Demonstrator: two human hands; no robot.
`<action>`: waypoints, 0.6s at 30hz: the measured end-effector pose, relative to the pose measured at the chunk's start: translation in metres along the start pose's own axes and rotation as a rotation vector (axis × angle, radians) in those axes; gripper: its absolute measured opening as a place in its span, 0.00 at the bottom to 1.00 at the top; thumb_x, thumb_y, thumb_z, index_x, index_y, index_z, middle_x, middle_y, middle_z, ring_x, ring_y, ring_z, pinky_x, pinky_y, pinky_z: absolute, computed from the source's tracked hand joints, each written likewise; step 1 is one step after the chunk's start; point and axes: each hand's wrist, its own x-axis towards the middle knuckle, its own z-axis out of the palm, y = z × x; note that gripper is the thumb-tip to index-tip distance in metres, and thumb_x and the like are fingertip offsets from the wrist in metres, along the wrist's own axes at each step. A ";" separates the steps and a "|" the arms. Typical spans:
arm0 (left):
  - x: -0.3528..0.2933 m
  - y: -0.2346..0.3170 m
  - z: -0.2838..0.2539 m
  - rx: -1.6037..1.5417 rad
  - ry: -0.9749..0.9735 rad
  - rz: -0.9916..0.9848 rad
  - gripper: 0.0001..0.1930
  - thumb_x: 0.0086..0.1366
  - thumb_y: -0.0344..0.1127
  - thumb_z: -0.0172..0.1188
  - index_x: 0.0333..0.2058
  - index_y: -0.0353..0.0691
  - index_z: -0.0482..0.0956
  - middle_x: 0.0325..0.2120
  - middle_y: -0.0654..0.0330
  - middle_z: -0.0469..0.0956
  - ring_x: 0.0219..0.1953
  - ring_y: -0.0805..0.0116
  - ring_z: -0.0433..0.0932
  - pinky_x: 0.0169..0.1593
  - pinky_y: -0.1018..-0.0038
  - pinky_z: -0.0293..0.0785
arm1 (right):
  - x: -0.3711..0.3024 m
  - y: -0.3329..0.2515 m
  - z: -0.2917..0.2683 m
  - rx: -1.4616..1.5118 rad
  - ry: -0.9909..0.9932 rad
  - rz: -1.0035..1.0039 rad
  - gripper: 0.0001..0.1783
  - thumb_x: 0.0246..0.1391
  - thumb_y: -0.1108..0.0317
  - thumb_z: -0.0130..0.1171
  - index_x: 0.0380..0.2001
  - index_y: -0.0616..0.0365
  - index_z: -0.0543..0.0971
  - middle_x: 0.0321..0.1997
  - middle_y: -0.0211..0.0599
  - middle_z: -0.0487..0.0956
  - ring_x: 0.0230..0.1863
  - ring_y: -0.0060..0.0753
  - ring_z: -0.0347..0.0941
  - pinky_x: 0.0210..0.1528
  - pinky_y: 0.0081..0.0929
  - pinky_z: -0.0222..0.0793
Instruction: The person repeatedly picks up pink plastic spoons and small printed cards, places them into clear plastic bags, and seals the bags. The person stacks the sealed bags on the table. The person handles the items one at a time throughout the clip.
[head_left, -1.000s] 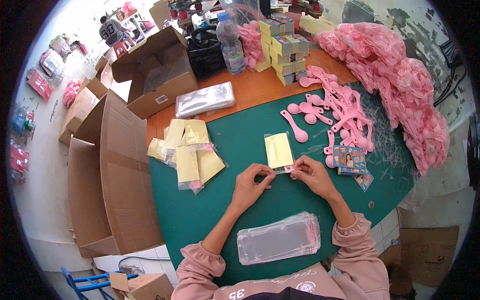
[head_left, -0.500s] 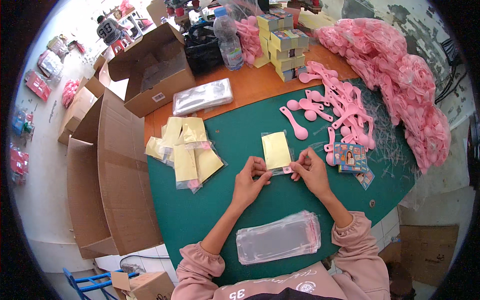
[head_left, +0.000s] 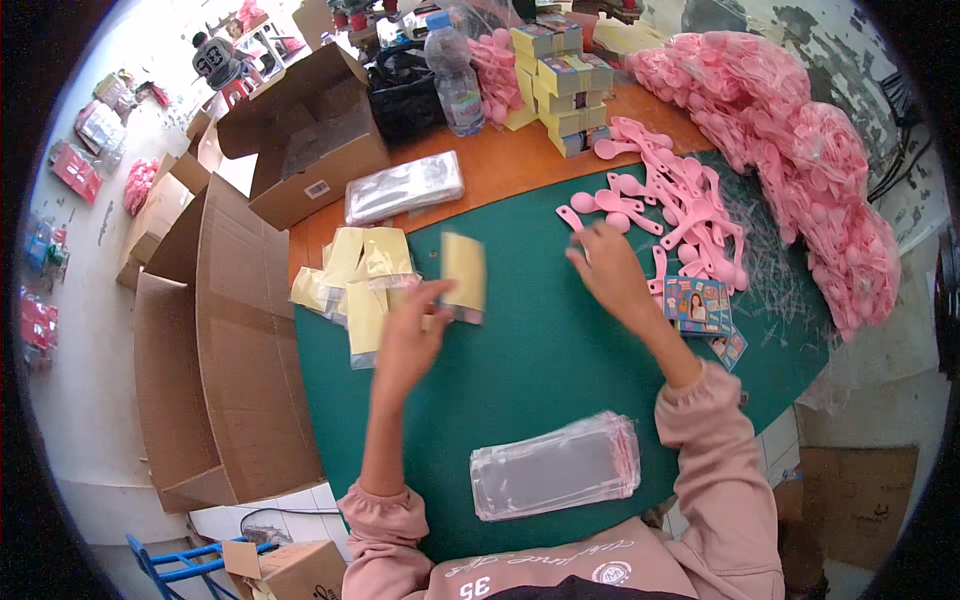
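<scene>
My left hand [head_left: 408,335] is closed on the edge of a small clear packet [head_left: 464,275] with a pale yellow card inside. The packet is tilted and slightly blurred beside several similar yellow-card packets [head_left: 366,322] on the left of the green table. Over a pink measuring spoon [head_left: 568,217] at the near left edge of a loose spoon pile [head_left: 700,215], my right hand [head_left: 610,270] has its fingers bent. The hand covers the spoon's bowl, and whether the fingers grip it cannot be told. Colourful printed cards [head_left: 698,305] lie next to my right wrist.
A stack of clear plastic sleeves [head_left: 555,468] lies near my body, and another sleeve bundle [head_left: 405,187] farther back. Behind are a water bottle [head_left: 455,80], stacked card bundles [head_left: 570,85] and a large pink spoon bag [head_left: 800,160]. Cardboard boxes [head_left: 235,340] stand left.
My left hand has carried the yellow-card packet left toward the other packets. My right hand has let go of it and moved up to the pink measuring spoon.
</scene>
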 end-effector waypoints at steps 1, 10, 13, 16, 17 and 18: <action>-0.002 -0.004 -0.010 0.354 0.103 0.102 0.17 0.53 0.29 0.56 0.44 0.38 0.72 0.43 0.54 0.72 0.36 0.61 0.74 0.41 0.69 0.69 | 0.013 0.005 0.005 -0.130 0.023 0.002 0.11 0.44 0.70 0.56 0.30 0.65 0.73 0.30 0.44 0.72 0.33 0.43 0.69 0.35 0.36 0.67; -0.063 0.087 0.075 0.035 -0.621 0.231 0.10 0.53 0.37 0.58 0.32 0.39 0.73 0.31 0.53 0.73 0.32 0.56 0.74 0.36 0.67 0.70 | 0.021 -0.013 -0.003 -0.111 -0.072 0.095 0.14 0.41 0.78 0.52 0.36 0.66 0.71 0.33 0.46 0.75 0.36 0.41 0.72 0.36 0.32 0.69; -0.069 0.074 0.095 -0.007 -0.562 0.282 0.10 0.53 0.36 0.58 0.28 0.37 0.72 0.26 0.53 0.73 0.30 0.57 0.74 0.33 0.67 0.71 | 0.003 -0.046 -0.070 0.417 -0.181 0.258 0.20 0.45 0.79 0.50 0.46 0.62 0.68 0.32 0.44 0.75 0.31 0.30 0.74 0.31 0.30 0.71; -0.058 0.071 0.093 -0.174 -0.667 0.234 0.07 0.53 0.32 0.58 0.29 0.36 0.72 0.24 0.54 0.74 0.28 0.60 0.76 0.32 0.69 0.72 | -0.036 -0.045 -0.095 0.690 -0.047 0.277 0.17 0.51 0.74 0.50 0.46 0.61 0.68 0.30 0.40 0.74 0.29 0.23 0.72 0.30 0.25 0.72; -0.057 0.069 0.091 -0.173 -0.663 0.227 0.07 0.53 0.32 0.58 0.29 0.36 0.72 0.24 0.54 0.74 0.28 0.60 0.76 0.32 0.69 0.72 | -0.043 -0.051 -0.104 0.773 -0.029 0.369 0.16 0.53 0.72 0.49 0.46 0.61 0.69 0.30 0.38 0.74 0.29 0.22 0.72 0.31 0.23 0.73; -0.056 0.066 0.089 -0.222 -0.650 0.210 0.07 0.53 0.31 0.58 0.30 0.37 0.72 0.25 0.55 0.75 0.28 0.62 0.77 0.32 0.70 0.72 | -0.051 -0.057 -0.112 0.858 -0.013 0.462 0.14 0.55 0.70 0.48 0.45 0.60 0.69 0.30 0.36 0.73 0.30 0.21 0.72 0.32 0.21 0.74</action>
